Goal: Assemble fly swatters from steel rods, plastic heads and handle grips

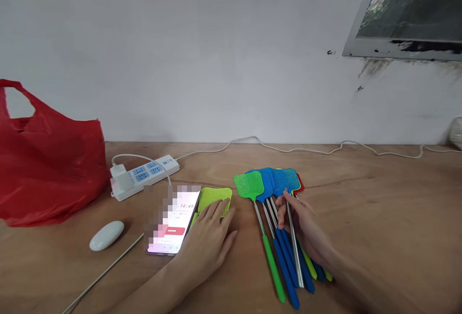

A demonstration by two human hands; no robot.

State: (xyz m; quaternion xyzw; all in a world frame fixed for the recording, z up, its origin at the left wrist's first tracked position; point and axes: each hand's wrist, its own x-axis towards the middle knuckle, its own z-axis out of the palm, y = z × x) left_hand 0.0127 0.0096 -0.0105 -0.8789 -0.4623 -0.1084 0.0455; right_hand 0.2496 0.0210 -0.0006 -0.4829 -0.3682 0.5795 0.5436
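Observation:
My left hand (pixel 209 232) lies flat, its fingers stretched over a yellow-green fly swatter head (pixel 216 194) beside the phone (pixel 176 227). My right hand (pixel 298 215) pinches a silver metal rod (pixel 295 246) near its upper end, above a fanned pile of fly swatters. In that pile a green fly swatter (pixel 272 268) is leftmost, with several blue fly swatters (pixel 285 266) to its right. A red swatter head (pixel 301 184) and yellow-green handles (pixel 310 266) show in part beneath. My right hand hides part of the pile.
A red plastic bag (pixel 50 160) stands at the left. Near it are a white power strip (pixel 155 172) with a charger (pixel 121 179) plugged in and a white computer mouse (pixel 107 235). A thin white cable (pixel 296 149) runs along the wall (pixel 216 63) behind the wooden table (pixel 378 208).

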